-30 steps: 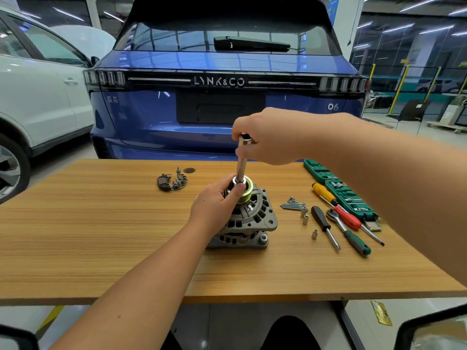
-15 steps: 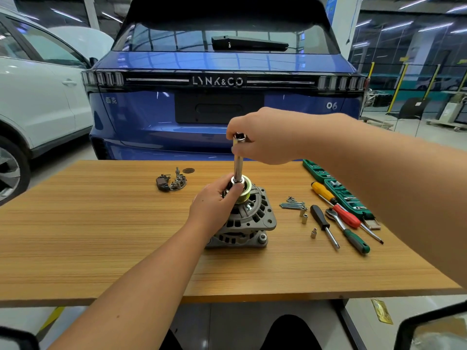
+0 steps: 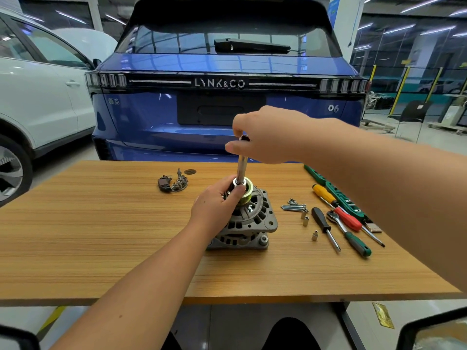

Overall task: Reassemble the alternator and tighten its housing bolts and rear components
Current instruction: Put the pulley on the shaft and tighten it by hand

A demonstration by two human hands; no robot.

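Observation:
A grey alternator [image 3: 249, 221] stands on the wooden table [image 3: 101, 236] with its brass-coloured pulley [image 3: 246, 192] facing up. A chrome socket extension bar [image 3: 242, 168] stands upright on the pulley's centre. My right hand [image 3: 267, 136] pinches the top of the bar from above. My left hand [image 3: 217, 204] grips the pulley from the left side, thumb against the bar's base. A dark rectifier and brush part [image 3: 173, 184] lies behind the alternator to the left, beside a small dark round cap [image 3: 190, 171].
Right of the alternator lie long bolts [image 3: 294, 206], three small sleeves [image 3: 305, 220], a black screwdriver [image 3: 324, 227], a green-handled ratchet [image 3: 350, 236], a red and yellow screwdriver [image 3: 338, 208] and a green socket rack [image 3: 336, 193]. A blue car [image 3: 222, 97] stands behind the table.
Both hands stay on the bar and the pulley. My right hand's fingers have shifted slightly round the bar's top; the alternator has not moved.

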